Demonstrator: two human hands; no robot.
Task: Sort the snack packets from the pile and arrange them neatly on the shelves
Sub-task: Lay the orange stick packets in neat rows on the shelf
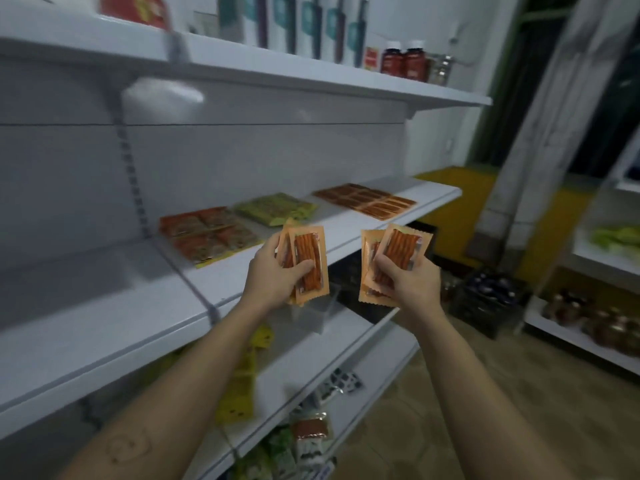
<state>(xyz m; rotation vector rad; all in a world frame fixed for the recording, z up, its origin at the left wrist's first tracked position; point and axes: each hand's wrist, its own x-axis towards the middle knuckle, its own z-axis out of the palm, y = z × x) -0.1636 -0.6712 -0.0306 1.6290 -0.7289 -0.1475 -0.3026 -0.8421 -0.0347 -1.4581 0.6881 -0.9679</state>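
Packets lie jumbled on the lowest shelf level nearest the camera: a mixed pile (306,441) of green, white and brown wrappers, with yellow packets (239,393) just above it. Over these, both forearms reach forward, each hand carrying a small fan of orange packets showing red-brown sticks. The left hand (273,278) curls its fingers round the back of its stack (310,261), thumb pressed across the front packet. The right hand (412,285) grips its stack (401,245) from below in the same way, the packets tilted a little to the right. The two stacks are apart, held in the air before the edge of the middle shelf (221,273) and touching nothing else.

Further back on that shelf lie three sorted groups, flat and apart: red-orange packets (207,233) at the left, green packets (275,209) in the middle, and a tidy block of orange-brown packets (365,200) at the far right. The frame is smeared by motion, but the held packets look like the same kind as that far block. So the step in hand is carrying one sorted kind to its place. The next move calls for reaching right and back, then laying the packets flat and square against the block, one hand at a time so neither fan slips. On the top shelf stand dark bottles (403,60) and tall boxes (311,26), no part of this job
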